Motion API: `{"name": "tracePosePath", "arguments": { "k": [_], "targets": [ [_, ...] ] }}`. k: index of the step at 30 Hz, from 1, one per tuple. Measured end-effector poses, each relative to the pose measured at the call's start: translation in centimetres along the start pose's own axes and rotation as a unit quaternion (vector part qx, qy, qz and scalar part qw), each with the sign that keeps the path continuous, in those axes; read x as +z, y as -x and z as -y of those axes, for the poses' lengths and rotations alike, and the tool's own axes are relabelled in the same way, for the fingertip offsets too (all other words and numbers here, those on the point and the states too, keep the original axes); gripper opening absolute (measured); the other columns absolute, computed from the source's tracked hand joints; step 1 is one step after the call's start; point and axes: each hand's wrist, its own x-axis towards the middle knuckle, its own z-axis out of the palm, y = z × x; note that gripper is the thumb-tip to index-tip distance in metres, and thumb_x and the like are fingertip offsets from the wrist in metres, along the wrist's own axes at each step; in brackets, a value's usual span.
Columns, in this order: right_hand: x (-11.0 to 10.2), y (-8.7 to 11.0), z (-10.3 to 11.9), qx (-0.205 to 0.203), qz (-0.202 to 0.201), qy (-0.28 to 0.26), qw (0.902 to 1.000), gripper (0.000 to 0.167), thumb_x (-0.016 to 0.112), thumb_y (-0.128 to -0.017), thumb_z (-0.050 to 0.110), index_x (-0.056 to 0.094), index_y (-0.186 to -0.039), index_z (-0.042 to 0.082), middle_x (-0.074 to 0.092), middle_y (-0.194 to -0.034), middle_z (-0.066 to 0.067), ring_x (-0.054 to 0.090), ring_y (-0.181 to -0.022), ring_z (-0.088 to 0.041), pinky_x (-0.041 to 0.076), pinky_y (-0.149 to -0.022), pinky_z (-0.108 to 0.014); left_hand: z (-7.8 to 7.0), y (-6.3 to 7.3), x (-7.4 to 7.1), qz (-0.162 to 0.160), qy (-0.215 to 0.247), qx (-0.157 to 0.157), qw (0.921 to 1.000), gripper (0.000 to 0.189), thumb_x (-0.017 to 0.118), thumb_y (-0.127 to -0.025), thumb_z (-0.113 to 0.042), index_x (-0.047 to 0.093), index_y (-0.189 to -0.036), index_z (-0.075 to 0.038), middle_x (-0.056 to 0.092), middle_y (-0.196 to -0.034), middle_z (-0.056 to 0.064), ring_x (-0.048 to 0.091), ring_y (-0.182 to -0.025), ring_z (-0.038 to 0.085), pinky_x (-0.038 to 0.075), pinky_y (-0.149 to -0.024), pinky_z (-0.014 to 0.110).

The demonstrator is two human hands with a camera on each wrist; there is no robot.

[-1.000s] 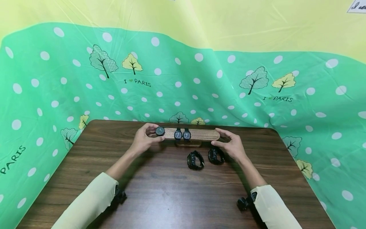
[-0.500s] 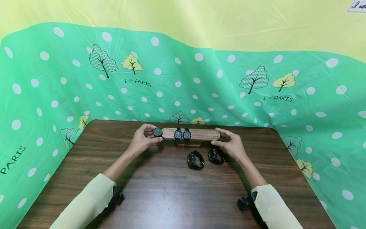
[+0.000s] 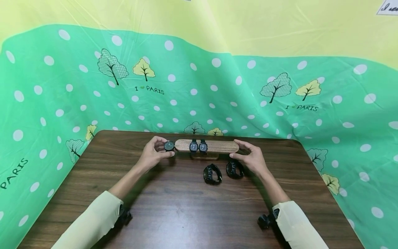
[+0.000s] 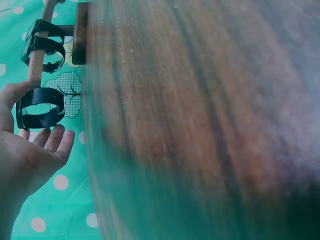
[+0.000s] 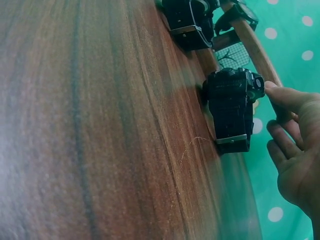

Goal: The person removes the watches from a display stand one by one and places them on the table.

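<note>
My left hand (image 3: 150,155) pinches a round-faced black wristwatch (image 3: 169,146) at the left end of a wooden watch stand (image 3: 222,146). In the left wrist view its looped strap (image 4: 42,120) hangs by the bar's end, between the thumb and the fingers. My right hand (image 3: 254,159) grips the stand's right end, thumb in front and fingers behind. Two black watches with squarish faces hang side by side on the bar, a left one (image 3: 193,147) and a right one (image 3: 203,147).
Two chunky black watches stand on the table in front of the stand, one nearer the middle (image 3: 212,174) and one by my right hand (image 3: 235,169). The stand's foot (image 3: 205,157) rests near the back edge of the wooden table (image 3: 180,214). A patterned green curtain (image 3: 192,93) hangs behind.
My left hand has slid the round watch leftward along the bar to its left end, baring the bar's rounded tip. The right hand and the other watches have stayed put.
</note>
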Motion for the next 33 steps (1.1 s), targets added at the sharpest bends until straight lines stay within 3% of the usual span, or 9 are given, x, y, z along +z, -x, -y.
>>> {"name": "tracePosePath", "arguments": {
  "k": [14,18,24,33],
  "targets": [
    [-0.1,-0.2,-0.2,0.0,-0.002,0.02,0.9998,0.07,0.096,-0.094,0.027,0.068,-0.158,0.017,0.073,-0.153,-0.016,0.066,-0.148,-0.037,0.053,-0.096,-0.007,0.3,0.7,-0.3,0.006,0.002,0.015,0.9999,0.06,0.095,-0.086,-0.001,0.054,-0.13,-0.002,0.072,-0.141,0.023,0.073,-0.114,0.019,0.058,-0.099,0.021],
    [-0.1,-0.2,-0.2,-0.006,-0.002,0.016,0.9999,0.07,0.096,-0.094,0.025,0.068,-0.157,0.016,0.074,-0.151,-0.017,0.067,-0.146,-0.038,0.053,-0.095,-0.008,0.3,0.9,-0.4,0.008,-0.003,0.018,0.9998,0.061,0.095,-0.086,-0.001,0.053,-0.13,-0.003,0.071,-0.139,0.022,0.074,-0.112,0.023,0.058,-0.101,0.028],
    [-0.2,-0.3,-0.2,-0.007,0.001,0.01,0.9999,0.071,0.096,-0.094,0.024,0.067,-0.158,0.014,0.073,-0.152,-0.017,0.067,-0.146,-0.037,0.053,-0.095,-0.007,0.5,1.1,-0.5,0.012,-0.018,0.021,0.9995,0.062,0.096,-0.085,-0.003,0.055,-0.132,-0.004,0.07,-0.139,0.021,0.073,-0.121,0.035,0.055,-0.107,0.041],
    [-0.2,-0.2,-0.1,0.0,0.001,0.021,0.9998,0.071,0.096,-0.094,0.029,0.068,-0.158,0.017,0.073,-0.153,-0.016,0.065,-0.148,-0.036,0.052,-0.097,-0.009,0.8,1.5,-0.5,0.019,-0.024,0.012,0.9994,0.062,0.096,-0.084,-0.003,0.057,-0.131,-0.005,0.07,-0.138,0.021,0.069,-0.126,0.039,0.053,-0.104,0.038]
  ]
}}
